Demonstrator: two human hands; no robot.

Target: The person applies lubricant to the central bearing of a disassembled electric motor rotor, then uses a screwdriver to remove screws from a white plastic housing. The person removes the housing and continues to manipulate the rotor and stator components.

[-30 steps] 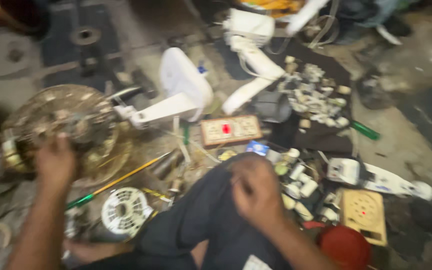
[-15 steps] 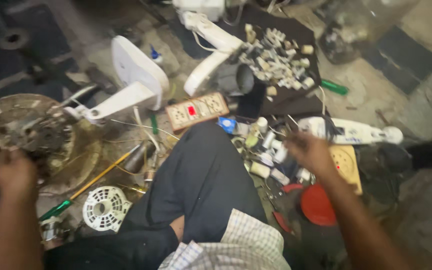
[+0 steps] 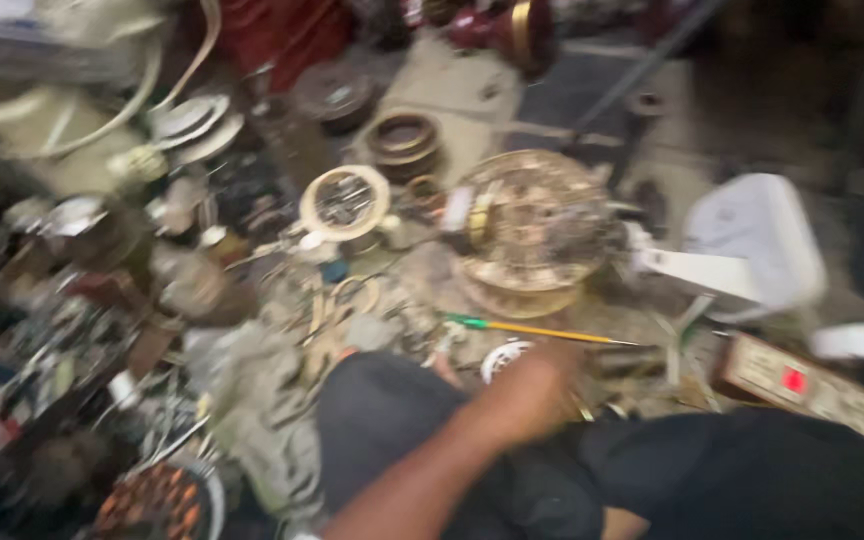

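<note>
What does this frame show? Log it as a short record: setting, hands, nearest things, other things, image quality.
setting: floor crowded with metal parts and scrap, person seated, dark trousers in view
hand in view: one hand, blurred; which hand and whether it holds anything cannot be told
nearest things: screwdriver with yellow shaft and green handle, small white round grille
other things: round motor disc, white fan base, power strip with red switch, cream ring
image quality: heavy motion blur
</note>
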